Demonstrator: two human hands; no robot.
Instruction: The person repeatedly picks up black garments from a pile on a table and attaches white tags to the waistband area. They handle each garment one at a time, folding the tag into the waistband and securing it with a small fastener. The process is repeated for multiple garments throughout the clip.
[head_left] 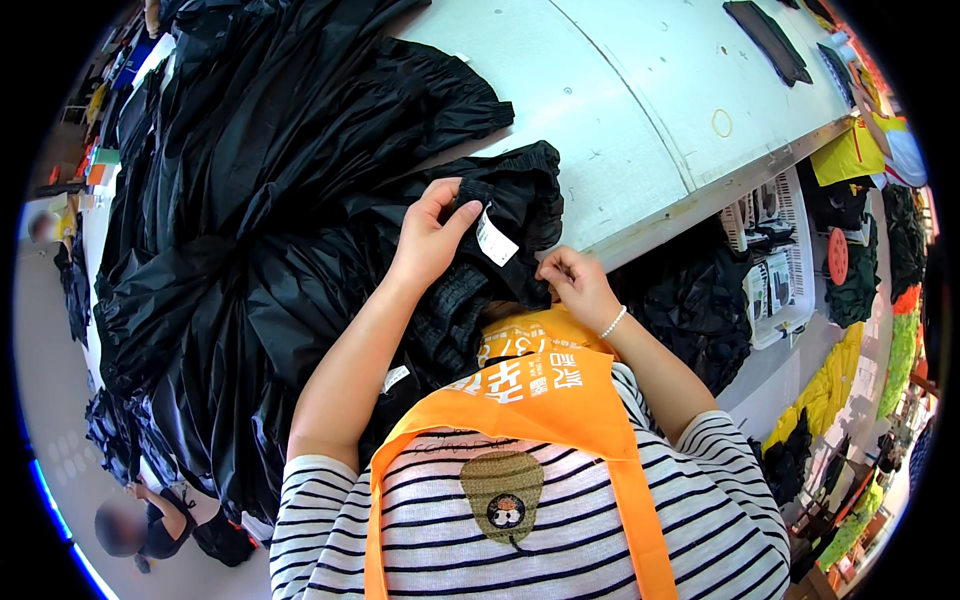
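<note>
A black garment (535,190) with a gathered elastic waistband lies at the table's near edge, its waistband stretched between my hands. My left hand (432,230) pinches the band between thumb and fingers, beside a white label (495,238) sewn inside. With its fingertips closed, my right hand (582,285) grips the band's other side, close to the table edge. To the left spreads a large heap of black garments (270,150), gathered in folds; a second small white label (396,378) shows near my left forearm.
The pale table (620,110) extends away to the upper right, with folded dark cloth (768,42) on it. Right of me stand a white plastic basket (780,265) and dark cloth piles (695,310). Other people work at the lower left (150,525) and far right (890,145).
</note>
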